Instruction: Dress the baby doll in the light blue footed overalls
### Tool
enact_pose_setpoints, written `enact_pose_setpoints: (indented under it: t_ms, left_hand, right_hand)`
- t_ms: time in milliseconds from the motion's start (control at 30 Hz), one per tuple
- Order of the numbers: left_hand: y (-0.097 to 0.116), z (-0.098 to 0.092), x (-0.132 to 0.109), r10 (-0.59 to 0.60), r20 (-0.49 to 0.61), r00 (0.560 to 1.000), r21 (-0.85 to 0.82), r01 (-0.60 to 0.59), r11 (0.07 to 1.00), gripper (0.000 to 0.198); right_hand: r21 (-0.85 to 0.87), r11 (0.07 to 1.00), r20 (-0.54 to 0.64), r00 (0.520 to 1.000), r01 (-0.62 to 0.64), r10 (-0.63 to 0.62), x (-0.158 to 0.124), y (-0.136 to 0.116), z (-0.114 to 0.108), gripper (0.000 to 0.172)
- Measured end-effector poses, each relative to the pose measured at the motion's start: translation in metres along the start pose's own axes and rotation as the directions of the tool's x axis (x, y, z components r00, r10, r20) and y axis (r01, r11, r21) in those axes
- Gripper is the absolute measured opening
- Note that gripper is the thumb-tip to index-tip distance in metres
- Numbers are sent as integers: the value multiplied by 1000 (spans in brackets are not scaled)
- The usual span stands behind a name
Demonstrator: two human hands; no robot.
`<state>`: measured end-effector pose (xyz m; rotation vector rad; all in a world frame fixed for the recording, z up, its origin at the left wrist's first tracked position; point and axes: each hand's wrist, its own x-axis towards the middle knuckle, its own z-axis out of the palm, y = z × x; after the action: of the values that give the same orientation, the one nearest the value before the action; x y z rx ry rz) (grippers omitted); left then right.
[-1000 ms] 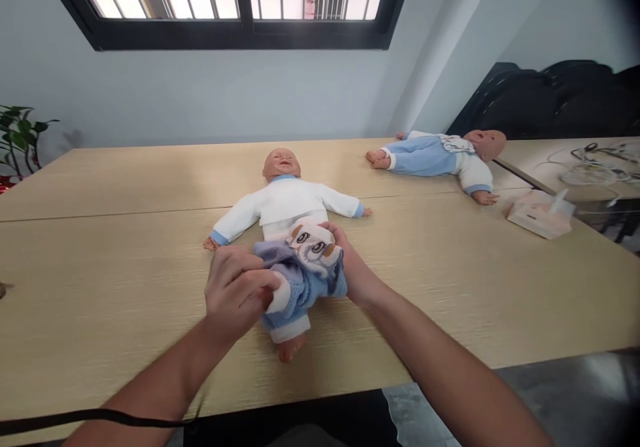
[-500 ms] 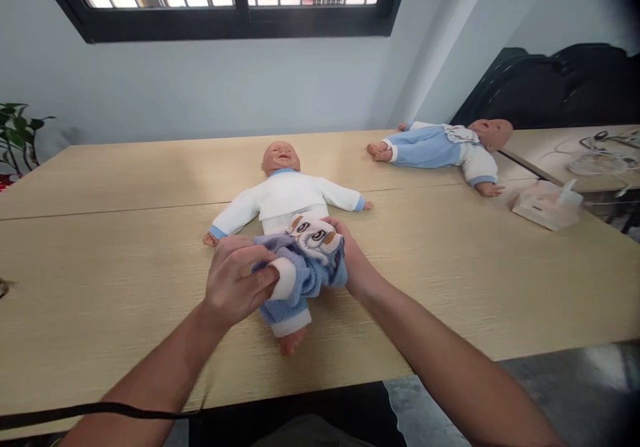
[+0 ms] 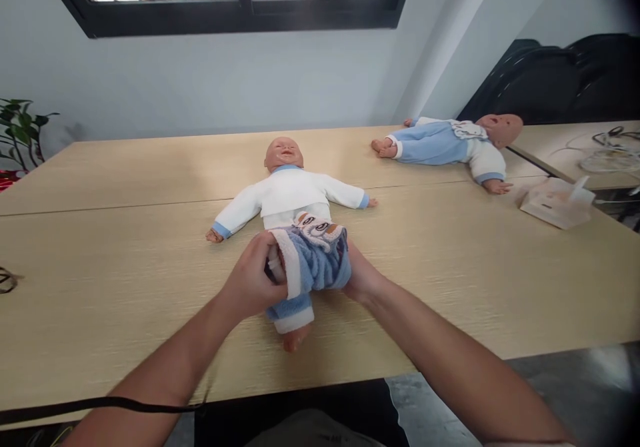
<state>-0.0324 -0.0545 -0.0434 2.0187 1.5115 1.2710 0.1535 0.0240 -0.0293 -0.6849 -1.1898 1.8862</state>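
Note:
A baby doll [image 3: 295, 190] in a white top with blue cuffs lies on its back, head toward the wall. Blue fleece trousers [image 3: 325, 264] with an embroidered animal face are bunched over its lower body. One trouser leg is around a doll leg, with a bare foot [image 3: 296, 338] showing past its white cuff. My left hand [image 3: 257, 270] grips the other leg's white cuff and spreads its opening. At the right side of the cloth, my right hand [image 3: 359, 272] is closed on the trousers, its fingertips hidden behind the fabric.
A second doll [image 3: 433, 146] in blue and white lies at the back right. Near it stand a clear tissue box [image 3: 557, 202] and coiled cables [image 3: 613, 150]. A plant [image 3: 23, 130] is at far left. A black strap [image 3: 100, 404] crosses my left forearm.
My left hand has turned and pulled the white cuff wide, so its opening now faces left. My right hand has slid slightly lower along the trousers' right side.

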Motion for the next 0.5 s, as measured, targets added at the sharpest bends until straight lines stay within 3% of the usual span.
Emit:
enact_pose_setpoints:
  t_ms: [67, 200, 300, 433, 500]
  left_hand:
    - [-1, 2, 0, -25, 25, 999, -84, 27, 996, 65]
    - [5, 2, 4, 145, 44, 988, -37, -143, 989, 56]
    - [10, 2, 5, 183, -41, 982, 103, -178, 979, 53]
    - [14, 3, 3, 248, -173, 953, 178, -218, 960, 50]
    - [16, 4, 1, 309, -192, 931, 171, -279, 945, 50]
  right_hand:
    - [49, 999, 84, 996, -12, 8, 1, 3, -3, 33]
    - [-67, 997, 66, 997, 37, -33, 4, 11, -14, 42]
    - [-115, 993, 21, 1000, 18, -16, 5, 8, -23, 49]
    - [-78, 992, 47, 994, -96, 100, 4, -13, -40, 77]
    - [-181, 981, 77, 993, -74, 89, 4, -22, -52, 65]
